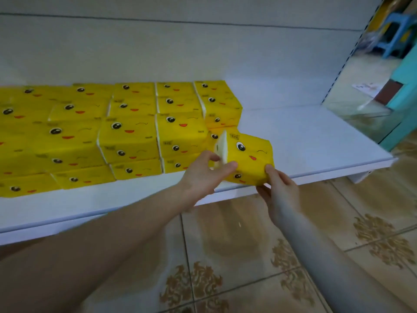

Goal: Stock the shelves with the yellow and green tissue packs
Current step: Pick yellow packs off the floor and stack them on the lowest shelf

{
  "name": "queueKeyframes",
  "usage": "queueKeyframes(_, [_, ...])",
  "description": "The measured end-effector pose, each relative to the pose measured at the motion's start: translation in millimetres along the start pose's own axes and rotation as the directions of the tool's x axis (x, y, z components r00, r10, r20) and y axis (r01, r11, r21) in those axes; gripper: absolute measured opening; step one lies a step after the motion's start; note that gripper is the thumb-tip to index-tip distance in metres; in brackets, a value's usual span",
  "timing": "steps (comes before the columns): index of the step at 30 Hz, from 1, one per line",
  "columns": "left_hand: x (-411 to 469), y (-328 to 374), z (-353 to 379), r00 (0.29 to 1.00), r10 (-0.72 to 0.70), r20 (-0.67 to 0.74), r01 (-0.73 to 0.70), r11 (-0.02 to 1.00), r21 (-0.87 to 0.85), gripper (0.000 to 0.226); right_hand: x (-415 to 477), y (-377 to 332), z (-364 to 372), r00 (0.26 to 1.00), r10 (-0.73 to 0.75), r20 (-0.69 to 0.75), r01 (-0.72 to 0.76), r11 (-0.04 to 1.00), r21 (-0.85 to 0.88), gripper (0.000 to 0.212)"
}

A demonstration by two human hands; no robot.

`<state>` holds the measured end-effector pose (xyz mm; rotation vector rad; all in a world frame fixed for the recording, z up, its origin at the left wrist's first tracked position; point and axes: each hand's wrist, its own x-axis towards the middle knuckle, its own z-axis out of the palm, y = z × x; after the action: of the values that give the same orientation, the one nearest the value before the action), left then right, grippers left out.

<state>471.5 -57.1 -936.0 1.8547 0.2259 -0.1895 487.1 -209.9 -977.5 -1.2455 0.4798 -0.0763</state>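
The grip of the left hand (207, 175) is clamped on a yellow plastic-wrapped tissue pack (248, 159) printed with a winking cartoon face. The thumb lies across the pack's front face and the fingers curl round its white, open-looking left end. The grip of the right hand (279, 190) is clamped on the same pack at its lower right corner, thumb on the front and the other fingers tucked beneath. Both forearms reach in from the bottom of the view.

The pack is tilted, its left end raised, and sits over the front edge of the white shelf (304, 136). Whether its underside rests on the board cannot be told. It is just beside the right end of the stacked yellow tissue packs (135, 132), which carry the same face and fill the left part of the shelf in rows, two or more layers high. To the right of the held pack the shelf board is bare white.

Behind the stacks rises the white back panel (180, 53). Below the shelf lies a beige tiled floor (248, 256) with brown ornaments. A blue plastic stool (392, 35) stands far off at the upper right.
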Motion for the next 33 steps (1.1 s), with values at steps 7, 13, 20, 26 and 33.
queueKeyframes(7, [51.2, 29.8, 25.1, 0.958, 0.123, -0.26, -0.124, 0.992, 0.013, 0.025, 71.1, -41.0, 52.6, 0.993, -0.12, 0.006, 0.119, 0.976, -0.183, 0.017])
queueKeyframes(13, [47.8, -5.4, 30.6, 0.972, -0.009, -0.235, 0.014, 1.0, 0.018, 0.026, 80.4, -32.3, 67.0, 0.982, -0.066, 0.177, 0.133, 0.909, -0.395, 0.042])
queueKeyframes(20, [60.4, -7.9, 22.3, 0.98, -0.085, -0.181, 0.058, 0.987, -0.15, 0.022, 86.1, -22.4, 72.8, 0.971, 0.036, 0.234, 0.067, 0.907, -0.416, 0.049])
queueKeyframes(26, [61.7, -12.1, 21.6, 0.979, -0.039, -0.202, 0.01, 0.989, -0.146, 0.026, 90.3, -22.5, 69.5, 0.96, 0.065, 0.273, 0.061, 0.901, -0.429, 0.052])
queueKeyframes(33, [67.1, -24.1, 14.5, 0.958, -0.008, -0.287, -0.011, 0.998, -0.063, 0.027, 131.3, -44.1, 65.3, 0.957, 0.089, 0.275, 0.006, 0.945, -0.327, 0.057])
